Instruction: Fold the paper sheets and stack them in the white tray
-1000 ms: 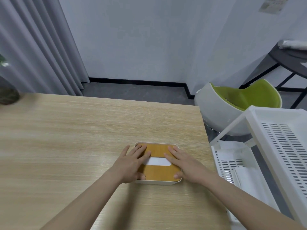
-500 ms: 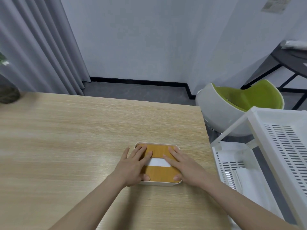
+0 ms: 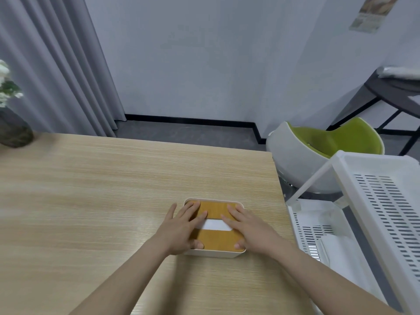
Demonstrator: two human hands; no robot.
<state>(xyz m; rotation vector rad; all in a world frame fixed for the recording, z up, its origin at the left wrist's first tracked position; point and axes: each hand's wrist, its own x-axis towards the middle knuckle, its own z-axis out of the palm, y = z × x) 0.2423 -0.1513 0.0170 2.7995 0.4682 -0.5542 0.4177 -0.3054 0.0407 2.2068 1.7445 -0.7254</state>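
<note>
Under both hands, left hand [image 3: 181, 230] & right hand [image 3: 248, 228], tissue box [image 3: 214, 241], flat on lid

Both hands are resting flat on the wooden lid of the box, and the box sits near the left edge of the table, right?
Not quite. In the head view the left hand and right hand do rest flat on the wooden lid of the box, but it sits near the table's right edge, not the left.

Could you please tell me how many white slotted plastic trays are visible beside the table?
2: an upper tray at the right edge, and a lower tray beneath it, next to the table. More may lie outside the frame.
</note>
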